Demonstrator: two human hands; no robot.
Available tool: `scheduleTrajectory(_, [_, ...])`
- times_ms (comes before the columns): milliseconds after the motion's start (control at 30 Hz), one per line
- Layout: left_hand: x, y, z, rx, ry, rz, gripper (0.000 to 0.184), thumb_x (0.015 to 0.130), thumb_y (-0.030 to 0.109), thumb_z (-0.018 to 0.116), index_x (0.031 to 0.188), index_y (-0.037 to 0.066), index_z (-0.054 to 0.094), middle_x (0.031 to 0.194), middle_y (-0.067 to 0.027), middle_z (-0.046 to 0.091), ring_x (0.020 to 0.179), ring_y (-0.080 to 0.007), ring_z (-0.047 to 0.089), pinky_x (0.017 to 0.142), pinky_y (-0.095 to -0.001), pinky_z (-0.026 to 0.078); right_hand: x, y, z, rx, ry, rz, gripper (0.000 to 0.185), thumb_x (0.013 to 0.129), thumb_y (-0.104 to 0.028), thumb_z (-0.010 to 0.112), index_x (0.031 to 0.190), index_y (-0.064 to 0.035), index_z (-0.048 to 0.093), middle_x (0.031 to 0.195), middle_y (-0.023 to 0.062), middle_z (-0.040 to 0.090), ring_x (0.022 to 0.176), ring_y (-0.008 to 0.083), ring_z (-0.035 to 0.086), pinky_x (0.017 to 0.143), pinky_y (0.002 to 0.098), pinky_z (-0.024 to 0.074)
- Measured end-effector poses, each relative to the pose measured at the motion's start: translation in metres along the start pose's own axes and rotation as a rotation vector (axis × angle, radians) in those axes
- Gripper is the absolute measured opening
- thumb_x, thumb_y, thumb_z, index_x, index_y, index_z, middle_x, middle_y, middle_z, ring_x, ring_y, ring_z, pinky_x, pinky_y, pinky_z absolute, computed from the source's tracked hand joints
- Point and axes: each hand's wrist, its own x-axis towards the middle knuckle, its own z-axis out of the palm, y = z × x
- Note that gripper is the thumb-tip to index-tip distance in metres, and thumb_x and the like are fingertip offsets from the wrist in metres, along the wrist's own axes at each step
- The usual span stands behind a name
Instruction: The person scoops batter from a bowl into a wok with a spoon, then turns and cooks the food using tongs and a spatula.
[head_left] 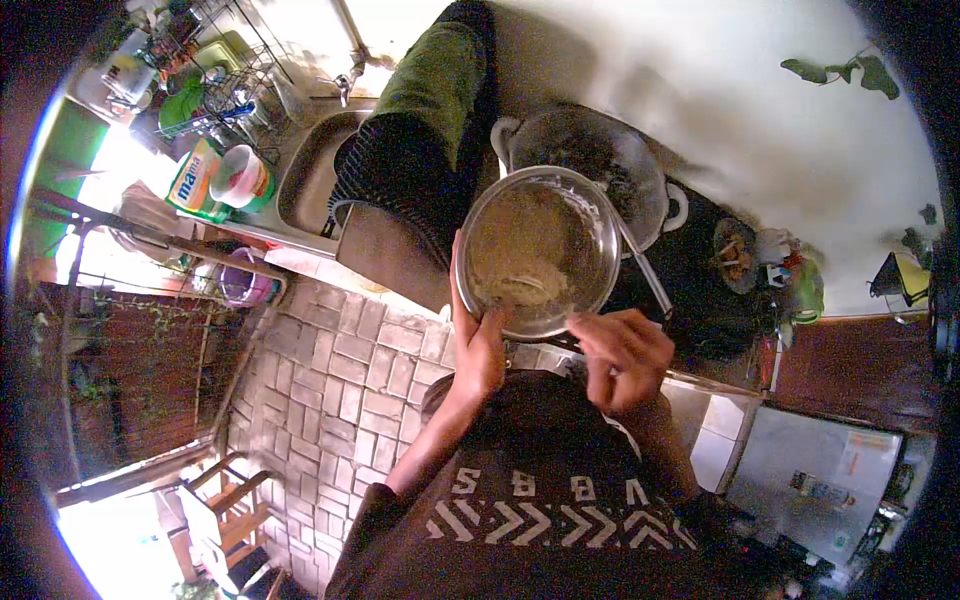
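A round metal bowl (535,240) with a tan, powdery-looking substance inside is tilted toward the camera. My left hand (481,350) grips its lower left rim, thumb over the edge. At the bowl's lower right rim is my right hand (625,358), its fingers curled together; whether something small is between them cannot be made out. Behind the bowl sits a large two-handled pot (640,170), dark inside, on the black stove (690,290). A metal utensil handle (648,272) slants down from the pot's side, right of the bowl.
A steel sink (315,170) with a tap (345,85) lies at the left, beside a dish rack (225,100), a "mama" packet (196,180) and a tub (240,178). A green and black cloth (425,110) covers part of the counter. Right of the stove stands a small dish (735,256).
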Motion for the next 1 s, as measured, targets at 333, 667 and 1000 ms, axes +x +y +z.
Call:
scheduleTrajectory(333, [0.0, -0.006, 0.004, 0.04, 0.105, 0.003, 0.064, 0.105, 0.023, 0.044, 0.157, 0.004, 0.011, 0.161, -0.0167, 0.021, 0.147, -0.0272, 0.021, 0.12, -0.0396, 0.017, -0.026, 0.0, 0.019, -0.095, -0.052, -0.096, 0.019, 0.08, 0.0, 0.062, 0.097, -0.0057, 0.068, 0.087, 0.0111, 0.072, 0.07, 0.027, 0.067, 0.063, 0.0376, 0.0539])
scheduleTrajectory(667, [0.004, -0.006, 0.001, 0.105, 0.05, 0.06, 0.066, 0.106, 0.028, 0.044, 0.158, 0.004, 0.01, 0.161, -0.0174, 0.02, 0.146, -0.028, 0.022, 0.119, -0.0403, 0.018, -0.009, 0.005, -0.002, -0.027, 0.068, -0.065, 0.018, 0.088, 0.002, 0.051, 0.102, -0.0006, 0.063, 0.09, 0.017, 0.07, 0.074, 0.0305, 0.068, 0.065, 0.0359, 0.0534])
scheduleTrajectory(1000, [-0.001, -0.003, -0.002, 0.103, 0.065, 0.071, 0.067, 0.106, 0.029, 0.044, 0.158, 0.005, 0.01, 0.16, -0.0171, 0.021, 0.146, -0.0281, 0.024, 0.119, -0.0409, 0.019, -0.015, 0.035, 0.019, 0.484, 0.323, 0.754, 0.022, 0.101, -0.018, 0.048, 0.095, -0.0025, 0.062, 0.083, 0.0108, 0.07, 0.062, 0.0144, 0.061, 0.056, 0.0286, 0.0508])
